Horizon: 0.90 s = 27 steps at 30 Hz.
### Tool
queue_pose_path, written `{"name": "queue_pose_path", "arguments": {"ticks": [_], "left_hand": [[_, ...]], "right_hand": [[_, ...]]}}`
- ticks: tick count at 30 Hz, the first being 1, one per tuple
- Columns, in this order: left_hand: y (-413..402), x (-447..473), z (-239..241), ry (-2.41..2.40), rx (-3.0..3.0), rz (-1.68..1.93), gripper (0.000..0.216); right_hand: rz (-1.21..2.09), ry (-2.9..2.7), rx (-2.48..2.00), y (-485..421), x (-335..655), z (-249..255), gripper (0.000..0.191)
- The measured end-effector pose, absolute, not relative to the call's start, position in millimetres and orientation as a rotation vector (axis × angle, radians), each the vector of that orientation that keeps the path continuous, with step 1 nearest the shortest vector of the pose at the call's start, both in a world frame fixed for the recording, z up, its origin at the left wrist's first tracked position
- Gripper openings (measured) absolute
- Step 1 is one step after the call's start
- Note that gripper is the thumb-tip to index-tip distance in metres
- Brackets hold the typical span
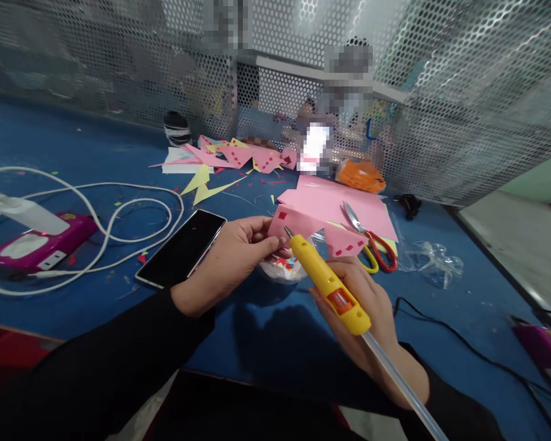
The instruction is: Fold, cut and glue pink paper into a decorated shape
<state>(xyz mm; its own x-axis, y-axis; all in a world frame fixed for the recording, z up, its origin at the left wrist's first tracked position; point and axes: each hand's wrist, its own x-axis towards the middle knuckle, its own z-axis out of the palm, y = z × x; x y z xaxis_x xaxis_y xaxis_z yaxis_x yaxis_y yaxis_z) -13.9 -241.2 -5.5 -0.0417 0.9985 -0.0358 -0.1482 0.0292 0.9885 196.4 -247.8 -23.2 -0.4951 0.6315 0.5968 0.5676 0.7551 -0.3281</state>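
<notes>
My left hand [232,254] pinches the left end of a pink paper strip [305,222] cut in a zigzag and dotted with small red diamonds. Wrapped in my right hand [367,300] is a yellow hot glue gun [319,266], a clear glue stick [399,380] running out of its back. The nozzle points up and left, close to the strip's left end; whether it touches the paper I cannot tell. Below the strip sits a clear plastic bowl [282,269] of colourful paper bits, partly hidden by my hands.
Red and yellow-handled scissors [379,248] lie on pink sheets [335,199] at the right. A smartphone [183,248] and a purple power strip [41,242] with looped white cable are at the left. Cut pink pieces [239,153] lie behind. A black cord [459,337] crosses the right side.
</notes>
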Motion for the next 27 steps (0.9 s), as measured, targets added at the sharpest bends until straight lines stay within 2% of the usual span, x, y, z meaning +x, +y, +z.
{"name": "queue_pose_path", "arguments": {"ticks": [4, 13, 27], "left_hand": [[-241.5, -12.7, -6.0, 1.165, 1.051, 1.284, 0.025], [-242.6, -13.3, -5.3, 1.17, 1.084, 1.273, 0.014], [-241.9, -13.0, -4.9, 1.196, 1.106, 1.261, 0.012]], "right_hand": [[0.088, -2.229, -0.939, -246.5, 197.9, -24.5, 0.011], [0.083, -2.256, -0.963, -245.9, 200.7, -27.9, 0.017], [0.069, -2.239, -0.988, -247.3, 198.9, -24.5, 0.007]]}}
